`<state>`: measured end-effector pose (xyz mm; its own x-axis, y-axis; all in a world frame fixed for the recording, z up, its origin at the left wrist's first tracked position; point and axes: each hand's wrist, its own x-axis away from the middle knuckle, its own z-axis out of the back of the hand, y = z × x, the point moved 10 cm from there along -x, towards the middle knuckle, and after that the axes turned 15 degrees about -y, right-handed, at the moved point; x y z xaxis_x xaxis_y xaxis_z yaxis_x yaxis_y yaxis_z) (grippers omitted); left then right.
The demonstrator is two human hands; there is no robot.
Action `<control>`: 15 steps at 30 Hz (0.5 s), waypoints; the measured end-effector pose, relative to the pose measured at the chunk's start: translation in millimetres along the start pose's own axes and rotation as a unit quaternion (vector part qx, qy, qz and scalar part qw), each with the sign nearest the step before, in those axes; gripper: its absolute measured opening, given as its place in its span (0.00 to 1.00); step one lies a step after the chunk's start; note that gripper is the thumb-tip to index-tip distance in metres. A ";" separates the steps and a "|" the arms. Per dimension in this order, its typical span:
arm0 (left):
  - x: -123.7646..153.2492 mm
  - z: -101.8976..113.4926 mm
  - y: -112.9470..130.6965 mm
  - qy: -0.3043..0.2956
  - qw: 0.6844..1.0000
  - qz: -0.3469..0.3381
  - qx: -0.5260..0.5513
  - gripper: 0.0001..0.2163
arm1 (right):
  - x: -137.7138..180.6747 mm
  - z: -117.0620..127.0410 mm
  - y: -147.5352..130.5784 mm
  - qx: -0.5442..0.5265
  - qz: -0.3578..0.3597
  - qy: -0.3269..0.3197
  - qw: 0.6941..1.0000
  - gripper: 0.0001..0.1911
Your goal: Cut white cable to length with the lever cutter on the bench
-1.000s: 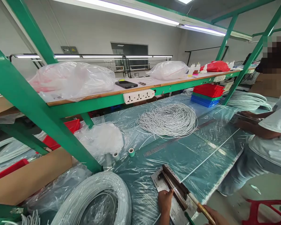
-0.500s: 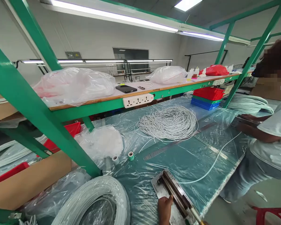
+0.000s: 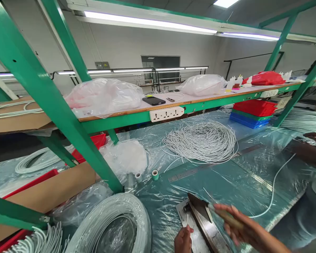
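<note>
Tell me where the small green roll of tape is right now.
The small green roll of tape sits on the plastic-covered bench, left of centre, beside a white roll, just left of the steel ruler.

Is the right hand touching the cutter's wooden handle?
Touching. The head view shows the right hand, motion-blurred, wrapped around the cutter's wooden handle, its blade raised.

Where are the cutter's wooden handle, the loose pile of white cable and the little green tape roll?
Wooden handle (image 3: 230, 218): head view, mid-shaft, inside the right hand.
Loose cable pile (image 3: 200, 140): head view, middle of the coil.
Green tape roll (image 3: 155, 174): head view, its top rim.
</note>
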<state>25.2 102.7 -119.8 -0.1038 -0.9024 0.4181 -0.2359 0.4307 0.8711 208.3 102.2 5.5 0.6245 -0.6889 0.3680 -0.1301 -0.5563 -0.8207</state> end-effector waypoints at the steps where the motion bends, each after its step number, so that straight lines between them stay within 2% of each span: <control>1: 4.4 -0.7 2.3 0.001 1.000 -0.010 0.010 0.36 | -11.6 -7.9 -24.0 -0.034 0.022 -0.024 0.999 0.38; 4: 12.5 -3.7 7.7 -0.022 0.999 -0.005 0.033 0.34 | -57.0 -24.6 -86.7 -0.054 0.072 -0.065 0.994 0.37; 6: 15.4 -4.8 9.1 -0.044 0.998 0.022 0.048 0.33 | -93.8 -25.6 -110.8 -0.059 0.092 -0.057 0.992 0.35; 8: 18.1 -0.6 12.8 -0.041 0.997 0.032 0.060 0.31 | -130.9 -19.4 -120.5 -0.049 0.093 -0.022 0.994 0.30; 11: 21.8 11.8 20.6 -0.004 0.997 0.008 0.076 0.29 | -177.3 -8.4 -121.8 -0.026 0.087 0.036 0.995 0.25; 15: 21.0 16.3 25.4 -0.026 0.996 0.001 0.087 0.27 | -209.4 3.0 -120.1 -0.020 0.096 0.087 0.991 0.20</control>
<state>1.3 94.5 -93.0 -0.1529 -0.9029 0.4018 -0.3986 0.4284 0.8109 95.5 314.7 25.7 0.4434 -0.8517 0.2795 -0.2658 -0.4227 -0.8664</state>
